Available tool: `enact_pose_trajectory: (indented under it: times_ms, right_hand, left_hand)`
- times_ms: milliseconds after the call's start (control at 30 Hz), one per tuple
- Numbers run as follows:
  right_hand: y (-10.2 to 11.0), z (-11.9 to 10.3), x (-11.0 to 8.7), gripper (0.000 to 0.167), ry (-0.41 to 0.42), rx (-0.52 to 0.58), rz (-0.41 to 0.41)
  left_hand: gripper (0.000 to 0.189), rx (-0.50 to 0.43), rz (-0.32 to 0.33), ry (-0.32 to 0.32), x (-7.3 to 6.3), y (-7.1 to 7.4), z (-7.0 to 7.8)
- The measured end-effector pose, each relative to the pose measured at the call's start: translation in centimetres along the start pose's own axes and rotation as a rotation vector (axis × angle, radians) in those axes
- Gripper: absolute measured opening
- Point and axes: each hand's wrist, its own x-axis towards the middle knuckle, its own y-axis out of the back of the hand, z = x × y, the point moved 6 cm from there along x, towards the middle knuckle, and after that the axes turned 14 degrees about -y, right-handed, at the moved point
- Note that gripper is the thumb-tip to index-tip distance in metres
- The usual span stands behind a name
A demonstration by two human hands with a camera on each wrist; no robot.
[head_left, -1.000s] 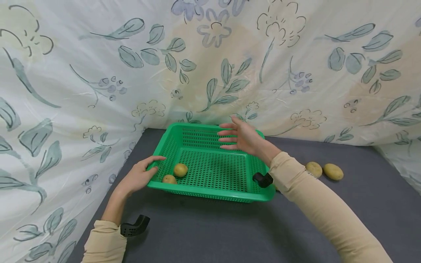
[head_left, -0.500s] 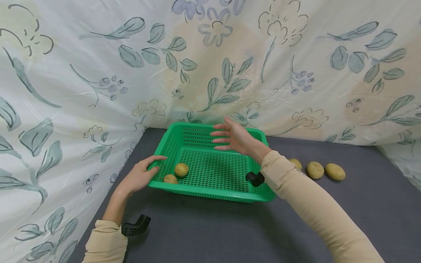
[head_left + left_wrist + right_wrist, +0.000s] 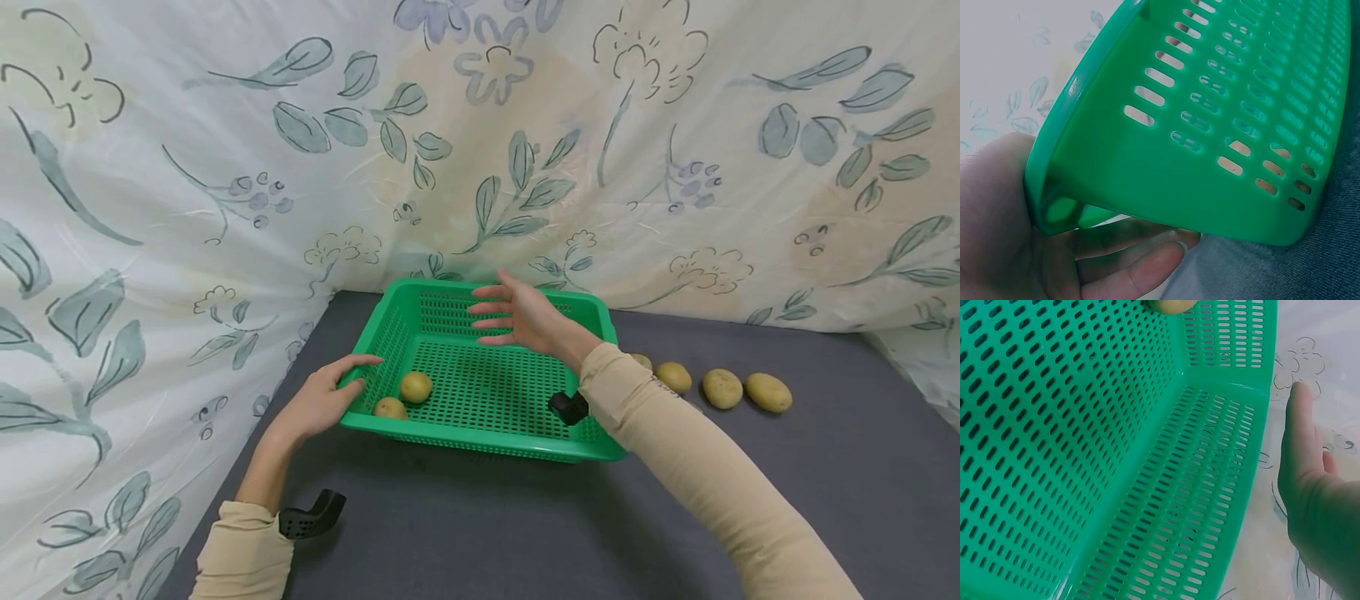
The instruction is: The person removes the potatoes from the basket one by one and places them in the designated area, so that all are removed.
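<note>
A green perforated plastic basket (image 3: 487, 433) stands on the dark table. At its near left corner, my left hand (image 3: 321, 402) grips the rim, the fingers curled round the wall; the left wrist view shows the hand (image 3: 1129, 256) against the rim from close up. Two potatoes lie inside the basket: a round potato (image 3: 416, 387), and another potato (image 3: 390, 408) partly behind the front rim. Over the back of the basket hovers my right hand (image 3: 525, 318), holding nothing, its fingers straight and spread apart. In the right wrist view, that hand (image 3: 1310, 469) is beside the basket's far rim.
Several potatoes sit in a row to the right of the basket, among them one potato (image 3: 722, 388) and an oval potato (image 3: 768, 392); the leftmost is partly hidden by the right sleeve (image 3: 675, 433). A floral curtain (image 3: 480, 150) borders the table (image 3: 465, 533) behind and on the left.
My right hand has moved left over the basket, and its sleeve now uncovers more of the potatoes on the right. My left hand stays on the rim.
</note>
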Motion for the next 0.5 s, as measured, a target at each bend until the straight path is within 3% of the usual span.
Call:
enact_pose_trajectory:
  times_ms: [500]
  right_hand:
    - [-0.7,0.6,1.6,0.063,-0.016,-0.012,0.004]
  left_hand:
    - [0.04,0.005,0.012,-0.01,0.0,0.0,-0.1]
